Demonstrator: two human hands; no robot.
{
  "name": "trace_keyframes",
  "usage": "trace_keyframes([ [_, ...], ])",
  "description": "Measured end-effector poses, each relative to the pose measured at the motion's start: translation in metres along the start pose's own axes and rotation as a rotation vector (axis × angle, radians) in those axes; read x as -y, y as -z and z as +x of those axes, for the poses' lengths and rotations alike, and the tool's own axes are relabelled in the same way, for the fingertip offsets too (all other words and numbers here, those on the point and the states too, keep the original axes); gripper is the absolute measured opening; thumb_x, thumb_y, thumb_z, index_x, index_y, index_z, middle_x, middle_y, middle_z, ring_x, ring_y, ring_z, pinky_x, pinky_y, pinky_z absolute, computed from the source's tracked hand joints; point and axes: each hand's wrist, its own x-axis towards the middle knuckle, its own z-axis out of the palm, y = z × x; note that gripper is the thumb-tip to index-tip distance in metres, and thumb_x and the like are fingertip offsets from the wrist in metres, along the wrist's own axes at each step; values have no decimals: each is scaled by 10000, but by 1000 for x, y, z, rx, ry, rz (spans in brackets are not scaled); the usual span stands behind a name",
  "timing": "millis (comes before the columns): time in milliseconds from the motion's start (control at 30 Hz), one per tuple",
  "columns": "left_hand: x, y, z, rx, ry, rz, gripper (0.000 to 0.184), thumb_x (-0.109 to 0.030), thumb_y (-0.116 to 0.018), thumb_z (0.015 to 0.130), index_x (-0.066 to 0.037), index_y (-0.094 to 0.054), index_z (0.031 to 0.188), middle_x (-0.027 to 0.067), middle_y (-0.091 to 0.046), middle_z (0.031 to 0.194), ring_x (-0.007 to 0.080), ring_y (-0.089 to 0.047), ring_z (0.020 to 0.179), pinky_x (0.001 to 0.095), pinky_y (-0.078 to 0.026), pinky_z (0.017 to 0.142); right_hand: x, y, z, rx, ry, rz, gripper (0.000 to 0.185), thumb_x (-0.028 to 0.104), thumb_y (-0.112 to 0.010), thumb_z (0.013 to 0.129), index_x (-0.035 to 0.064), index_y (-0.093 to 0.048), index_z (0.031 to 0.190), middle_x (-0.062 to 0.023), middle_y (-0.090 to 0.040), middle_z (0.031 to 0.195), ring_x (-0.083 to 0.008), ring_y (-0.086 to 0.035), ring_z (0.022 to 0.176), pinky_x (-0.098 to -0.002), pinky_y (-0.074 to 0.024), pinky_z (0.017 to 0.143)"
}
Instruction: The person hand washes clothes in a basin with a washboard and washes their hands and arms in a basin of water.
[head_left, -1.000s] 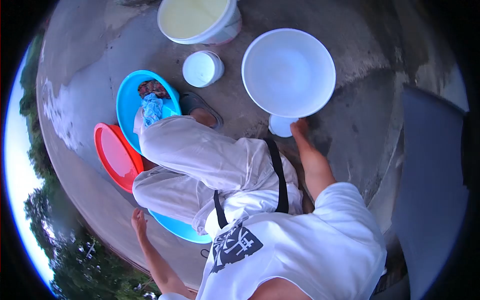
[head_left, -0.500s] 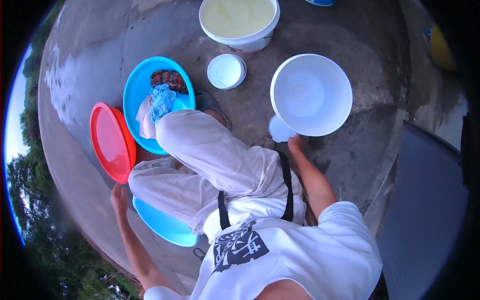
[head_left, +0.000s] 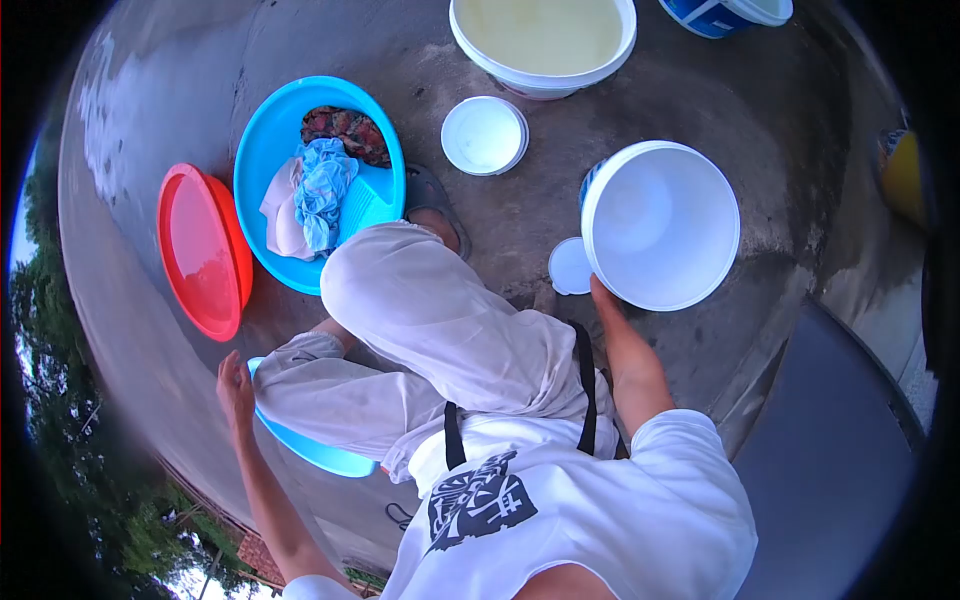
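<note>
My right hand (head_left: 608, 300) is at the near rim of a large white bucket (head_left: 662, 225), its fingers partly hidden by the wall. The bucket's mouth faces me and its inside looks bare. A small round white lid or dish (head_left: 571, 266) lies on the ground beside it. Out to the left, my left hand (head_left: 236, 388) is in the air with loosely bent fingers and nothing in it. It is nearest to the red basin (head_left: 203, 255) and a blue basin (head_left: 318, 452) partly under my leg.
Another blue basin (head_left: 252, 185) holds light blue, pale and dark patterned cloth. Beyond stand a small white bucket (head_left: 484, 136), a large tub of yellowish liquid (head_left: 545, 78) and a blue-and-white bucket (head_left: 705, 18). A dark panel (head_left: 830, 450) stands at the right.
The view has swung, so the buckets appear farther right. The large white bucket has turned somewhat and its blue side shows. My left hand's fingers look more spread.
</note>
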Motion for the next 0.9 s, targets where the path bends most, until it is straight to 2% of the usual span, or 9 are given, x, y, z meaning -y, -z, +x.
trace_keyframes([
  [200, -21, -7, 8, 17, 76, -77, 297, -86, -523, 904, -13, -560, 1190, 135, -575, 1174, 274, -598, 1010, 346, -486, 843, -9, -5, 11, -101, 6, 52, 350, 241, -545, 815, -1, -594, 1064, -258, -592, 1086, -430, -566, 985, -494, -432, 868],
  [267, -24, -11, 13, 28, 4, -147, 293, -72, -515, 905, -9, -563, 1187, 131, -568, 1179, 256, -590, 1024, 333, -483, 840, -13, -11, 6, -114, 35, 91, 351, 243, -551, 814, -4, -591, 1060, -261, -593, 1076, -430, -566, 979, -496, -432, 863],
  [400, -44, -14, 22, 45, 4, -167, 292, -55, -501, 908, -5, -562, 1189, 132, -577, 1158, 236, -589, 1019, 315, -479, 839, -14, -26, -18, -175, 293, 212, 353, 246, -564, 810, -10, -585, 1052, -267, -594, 1056, -429, -568, 966, -500, -433, 853],
  [467, -44, -22, 29, 22, -102, -182, 287, -47, -503, 906, -6, -566, 1184, 130, -589, 1141, 222, -587, 1017, 309, -478, 837, 10, -11, -36, -218, 500, 235, 323, 214, -615, 778, -16, -534, 990, -273, -584, 973, -417, -571, 945, -494, -437, 809],
  [500, -49, -25, 32, 22, -101, -189, 287, -47, -503, 906, -6, -566, 1184, 130, -589, 1141, 222, -587, 1017, 309, -478, 837, 52, 34, -69, -69, 464, 295, 270, 152, -628, 756, 9, -474, 925, -233, -584, 874, -400, -588, 866, -483, -445, 740],
  [567, -72, -29, 37, 60, -99, -268, 280, -44, -515, 903, -9, -574, 1174, 133, -597, 1137, 218, -591, 1009, 312, -479, 839, 101, 67, -97, 21, 486, 383, 247, 117, -595, 734, 19, -430, 889, -191, -550, 796, -397, -581, 780, -484, -433, 657],
  [767, -116, -33, 44, 8, -257, -306, 239, -23, -526, 902, 9, -589, 1130, 141, -599, 1125, 241, -612, 957, 321, -494, 817, 219, 121, -85, -285, 720, 327, 272, 95, -614, 746, 29, -435, 939, -181, -552, 847, -381, -588, 790, -472, -460, 673],
  [833, -130, -31, 47, -3, -287, -339, 232, -19, -528, 901, 14, -589, 1121, 148, -599, 1123, 247, -614, 957, 322, -497, 816, 250, 127, -71, -460, 854, 183, 301, 104, -652, 735, 36, -447, 945, -159, -547, 943, -355, -587, 861, -452, -494, 691],
  [900, -142, -34, 47, -7, -312, -380, 224, -15, -529, 900, 19, -590, 1113, 156, -599, 1120, 253, -617, 956, 323, -501, 814, 278, 120, -60, -481, 927, 118, 329, 94, -669, 712, 39, -449, 949, -156, -530, 951, -348, -570, 883, -446, -488, 699],
])
